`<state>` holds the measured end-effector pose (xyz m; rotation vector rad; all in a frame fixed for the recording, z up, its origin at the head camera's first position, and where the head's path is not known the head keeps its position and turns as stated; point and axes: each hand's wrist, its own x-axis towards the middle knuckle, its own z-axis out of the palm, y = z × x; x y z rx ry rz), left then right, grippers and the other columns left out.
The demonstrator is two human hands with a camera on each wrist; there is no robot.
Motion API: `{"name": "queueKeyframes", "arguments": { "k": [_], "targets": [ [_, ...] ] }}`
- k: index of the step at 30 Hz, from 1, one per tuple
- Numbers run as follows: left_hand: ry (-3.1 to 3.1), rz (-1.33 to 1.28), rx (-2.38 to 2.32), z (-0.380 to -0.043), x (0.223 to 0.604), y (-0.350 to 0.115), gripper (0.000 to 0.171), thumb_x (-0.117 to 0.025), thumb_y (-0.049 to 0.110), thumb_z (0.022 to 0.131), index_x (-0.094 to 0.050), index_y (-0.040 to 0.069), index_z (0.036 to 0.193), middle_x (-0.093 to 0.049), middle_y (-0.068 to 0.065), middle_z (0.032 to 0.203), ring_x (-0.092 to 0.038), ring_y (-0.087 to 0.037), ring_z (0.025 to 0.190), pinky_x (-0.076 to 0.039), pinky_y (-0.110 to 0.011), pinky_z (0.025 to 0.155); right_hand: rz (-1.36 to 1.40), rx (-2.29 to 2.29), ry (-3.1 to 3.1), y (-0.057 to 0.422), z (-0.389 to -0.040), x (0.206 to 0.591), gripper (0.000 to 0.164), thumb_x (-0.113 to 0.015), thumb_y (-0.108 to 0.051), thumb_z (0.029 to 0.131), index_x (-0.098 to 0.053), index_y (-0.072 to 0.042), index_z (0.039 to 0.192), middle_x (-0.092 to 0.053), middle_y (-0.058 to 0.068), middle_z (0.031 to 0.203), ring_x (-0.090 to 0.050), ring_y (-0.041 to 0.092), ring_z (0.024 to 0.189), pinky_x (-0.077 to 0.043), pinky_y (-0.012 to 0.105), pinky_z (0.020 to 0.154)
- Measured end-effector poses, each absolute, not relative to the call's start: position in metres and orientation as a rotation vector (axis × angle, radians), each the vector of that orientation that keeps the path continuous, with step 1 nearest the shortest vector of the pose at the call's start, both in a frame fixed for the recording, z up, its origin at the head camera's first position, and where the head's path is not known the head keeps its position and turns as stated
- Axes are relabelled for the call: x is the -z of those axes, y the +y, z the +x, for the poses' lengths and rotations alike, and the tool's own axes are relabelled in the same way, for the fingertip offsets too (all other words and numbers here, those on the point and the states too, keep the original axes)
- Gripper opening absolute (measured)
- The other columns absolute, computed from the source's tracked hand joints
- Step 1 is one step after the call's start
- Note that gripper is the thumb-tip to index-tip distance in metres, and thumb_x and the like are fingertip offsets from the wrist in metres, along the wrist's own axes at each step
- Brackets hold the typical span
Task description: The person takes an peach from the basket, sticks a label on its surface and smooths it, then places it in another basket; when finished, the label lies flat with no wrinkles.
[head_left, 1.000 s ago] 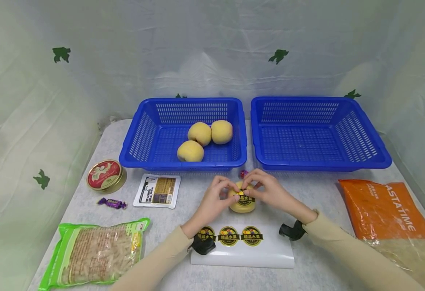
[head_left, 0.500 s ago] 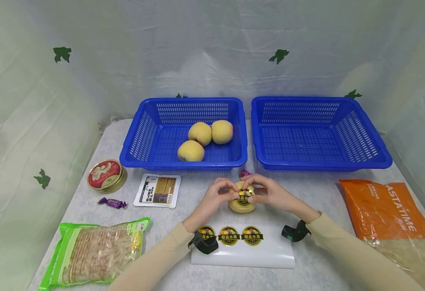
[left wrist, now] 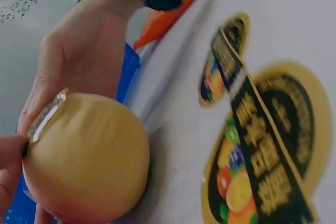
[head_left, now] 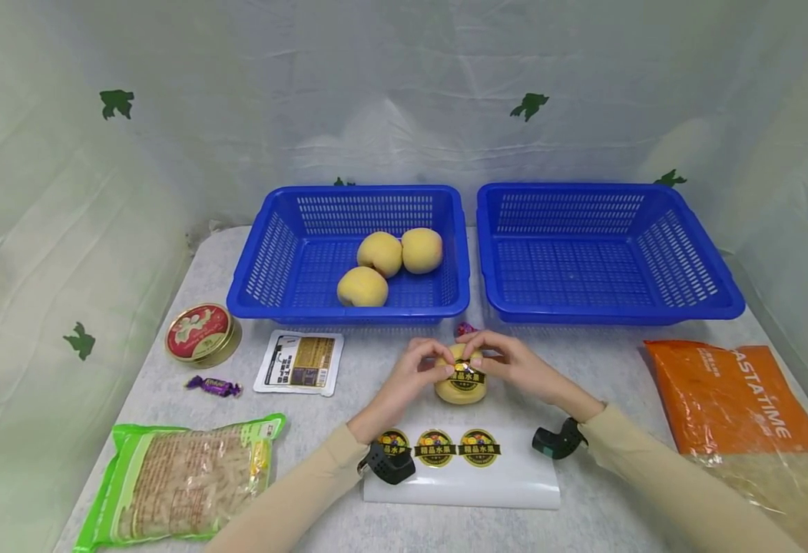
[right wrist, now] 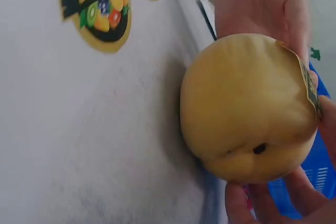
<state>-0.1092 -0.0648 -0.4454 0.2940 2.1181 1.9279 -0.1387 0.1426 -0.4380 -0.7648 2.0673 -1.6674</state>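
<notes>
A yellow peach [head_left: 461, 395] is on the table between both hands, in front of the baskets. Across its top lies a round black-and-gold fruit sticker [head_left: 468, 374], whose lifted-looking edge shows in the left wrist view as a thin sticker strip [left wrist: 48, 116]. My left hand [head_left: 409, 375] holds the peach from the left, thumb at the sticker's left end. From the other side my right hand [head_left: 518, 367] grips it with bent fingers, the thumb on the sticker's right end. Nearest me lies a white sticker sheet [head_left: 459, 490] carrying three like stickers.
Three peaches sit in the left blue basket [head_left: 349, 313]; a second blue basket [head_left: 611, 313] stands right. On the left are a round tin [head_left: 200, 334], a purple candy [head_left: 213, 385], a white pouch [head_left: 299, 362] and a green bag [head_left: 190, 480]. An orange bag [head_left: 739, 399] lies right.
The right thumb has come down onto the sticker's right part, and the sticker lies flatter on the peach. The left hand has barely moved.
</notes>
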Motion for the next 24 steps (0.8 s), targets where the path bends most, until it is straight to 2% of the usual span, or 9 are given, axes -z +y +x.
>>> {"name": "queueKeyframes", "arguments": {
  "k": [3, 8, 15, 19, 24],
  "targets": [
    [2.193, 0.333, -1.837, -0.105, 0.444, -0.063, 0.022, -0.069, 0.016, 0.079, -0.054, 0.009, 0.094, -0.033, -0.007, 0.111, -0.036, -0.021, 0.104, -0.033, -0.039, 0.091, -0.715, 1.675, 2.076, 0.142, -0.140, 0.438, 0.007, -0.055, -0.013, 0.090, -0.058, -0.008, 0.094, -0.051, 0.009, 0.124, -0.041, 0.026, 0.119, -0.034, 0.049, 0.092],
    [2.424, 0.355, -1.702, -0.097, 0.443, -0.054, 0.041, -0.078, 0.027, 0.069, -0.045, 0.016, 0.090, -0.028, -0.004, 0.107, -0.031, -0.021, 0.104, -0.033, -0.038, 0.089, -0.645, 1.678, 2.068, 0.140, -0.142, 0.437, 0.007, -0.058, -0.013, 0.087, -0.057, -0.007, 0.091, -0.053, 0.009, 0.121, -0.043, 0.026, 0.116, -0.033, 0.048, 0.091],
    [2.511, 0.322, -1.720, -0.095, 0.445, -0.044, 0.041, -0.076, 0.017, 0.065, -0.040, 0.015, 0.086, -0.027, -0.003, 0.104, -0.030, -0.020, 0.104, -0.035, -0.035, 0.086, -0.622, 1.665, 2.083, 0.136, -0.143, 0.433, 0.012, -0.058, -0.015, 0.088, -0.053, -0.005, 0.091, -0.052, 0.013, 0.119, -0.046, 0.029, 0.110, -0.035, 0.047, 0.090],
    [2.436, 0.384, -1.708, -0.099, 0.446, -0.052, 0.037, -0.075, 0.024, 0.071, -0.043, 0.016, 0.089, -0.028, -0.004, 0.106, -0.031, -0.020, 0.104, -0.034, -0.037, 0.087, -0.620, 1.654, 2.054, 0.138, -0.142, 0.433, 0.016, -0.059, -0.016, 0.088, -0.050, -0.005, 0.096, -0.051, 0.011, 0.119, -0.045, 0.028, 0.111, -0.036, 0.047, 0.090],
    [2.228, 0.476, -1.782, -0.109, 0.446, -0.070, 0.015, -0.063, 0.019, 0.085, -0.055, 0.012, 0.096, -0.037, -0.005, 0.111, -0.039, -0.019, 0.103, -0.036, -0.039, 0.088, -0.713, 1.610, 1.916, 0.145, -0.141, 0.436, 0.034, -0.066, -0.010, 0.082, -0.043, -0.005, 0.107, -0.041, 0.010, 0.131, -0.037, 0.029, 0.120, -0.029, 0.048, 0.098]
  ]
}}
